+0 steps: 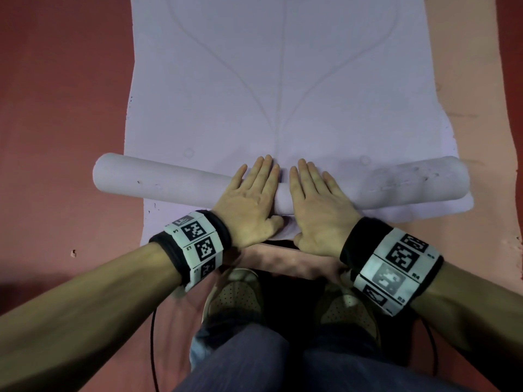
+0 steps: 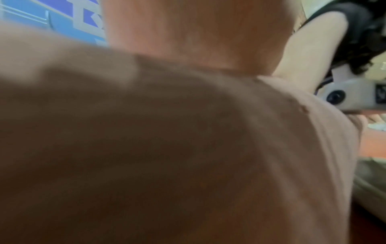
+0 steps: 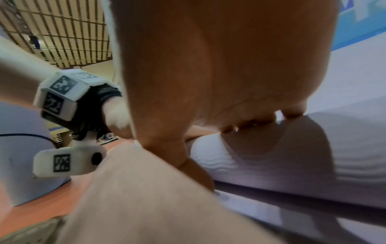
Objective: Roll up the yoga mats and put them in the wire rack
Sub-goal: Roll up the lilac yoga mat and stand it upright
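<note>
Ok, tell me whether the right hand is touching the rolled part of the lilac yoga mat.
Touching: in the head view the right hand lies flat, fingers straight, on the mat roll.

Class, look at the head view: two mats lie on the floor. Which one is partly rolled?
The lavender mat: both hands press flat on its roll. The pink mat beneath it lies flat.

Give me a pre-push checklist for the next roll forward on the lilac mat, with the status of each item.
1. Left hand flat on the roll: ok.
2. Right hand flat on it, beside the left: ok.
3. Roll square to the lilac mat: not ok, its ends sit unevenly.
4. Flat stretch ahead free of objects: ok.
5. Roll tight inside: cannot tell.
6. Wire rack within reach: cannot tell.
</note>
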### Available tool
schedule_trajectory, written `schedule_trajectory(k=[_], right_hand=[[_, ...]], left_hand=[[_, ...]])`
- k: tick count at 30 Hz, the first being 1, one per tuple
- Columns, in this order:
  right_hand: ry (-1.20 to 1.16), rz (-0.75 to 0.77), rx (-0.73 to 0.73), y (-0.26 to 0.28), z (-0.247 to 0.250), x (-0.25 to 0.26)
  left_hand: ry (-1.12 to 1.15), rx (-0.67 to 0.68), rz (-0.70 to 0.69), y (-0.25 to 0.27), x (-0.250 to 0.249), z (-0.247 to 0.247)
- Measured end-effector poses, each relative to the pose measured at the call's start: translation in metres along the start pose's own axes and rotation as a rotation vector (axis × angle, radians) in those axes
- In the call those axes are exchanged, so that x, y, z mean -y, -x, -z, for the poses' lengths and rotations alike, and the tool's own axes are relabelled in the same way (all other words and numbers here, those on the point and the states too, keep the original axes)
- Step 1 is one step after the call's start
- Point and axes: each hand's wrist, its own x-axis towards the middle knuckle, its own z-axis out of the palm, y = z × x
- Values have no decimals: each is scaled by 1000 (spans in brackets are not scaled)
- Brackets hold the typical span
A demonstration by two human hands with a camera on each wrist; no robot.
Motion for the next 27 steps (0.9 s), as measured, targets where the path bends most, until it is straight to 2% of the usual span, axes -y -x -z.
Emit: schedule_trajectory(k=[6,10,12,21,27], right_hand=[[-68,38,33,-10,4,-9],[-78,55,46,-14,9,-13],[-90,52,46,-19,11,-15],[-90,38,-1,-27,15,-16],[-107,56,-65,-10,14,-13]], left_hand=[[-17,-71,9,0,-1,1],[-30,-257,-31,4,-5,-12],[-72,-308,-15,7,-7,-20],[-71,-254,-8,-4,-1,-17],[-37,-189,29,-12,3,-7]])
